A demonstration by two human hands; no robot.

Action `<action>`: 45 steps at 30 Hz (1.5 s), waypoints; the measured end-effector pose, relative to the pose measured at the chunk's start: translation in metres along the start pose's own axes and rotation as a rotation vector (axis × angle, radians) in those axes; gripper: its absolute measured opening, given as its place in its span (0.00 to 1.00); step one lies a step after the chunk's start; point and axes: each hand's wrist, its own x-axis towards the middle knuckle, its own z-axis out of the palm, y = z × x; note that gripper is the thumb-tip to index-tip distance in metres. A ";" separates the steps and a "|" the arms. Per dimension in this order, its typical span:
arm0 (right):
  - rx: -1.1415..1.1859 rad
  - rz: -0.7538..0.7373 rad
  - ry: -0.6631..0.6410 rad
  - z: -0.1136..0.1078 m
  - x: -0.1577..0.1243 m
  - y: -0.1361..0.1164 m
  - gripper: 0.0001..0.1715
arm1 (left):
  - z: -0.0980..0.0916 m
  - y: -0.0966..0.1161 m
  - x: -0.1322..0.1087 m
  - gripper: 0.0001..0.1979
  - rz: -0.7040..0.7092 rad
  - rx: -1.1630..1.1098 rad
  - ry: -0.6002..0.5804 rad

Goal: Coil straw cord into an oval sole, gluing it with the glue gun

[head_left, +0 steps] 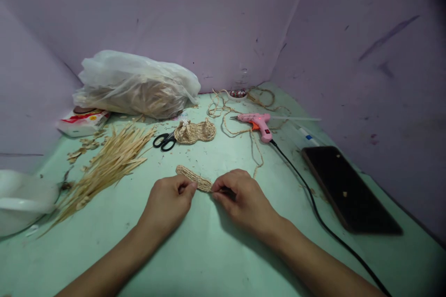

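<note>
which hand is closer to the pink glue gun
Right. The right hand lies on the near side of the pink plastic hot glue gun, pinching the flat woven straw strip; the left hand pinches the same strip farther to the left.

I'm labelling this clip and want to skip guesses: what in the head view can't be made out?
Head view throughout.
Near end of the braided straw strip, covered by the left hand and right hand pinching it.
Contents of the plastic bag, blurred by the film.
The white bowl, cut off by the left edge.
Contents of the small dish, too small.
</note>
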 end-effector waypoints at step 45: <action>-0.108 0.882 0.199 -0.097 0.096 0.092 0.16 | 0.002 0.005 -0.011 0.08 -0.670 -1.343 -0.232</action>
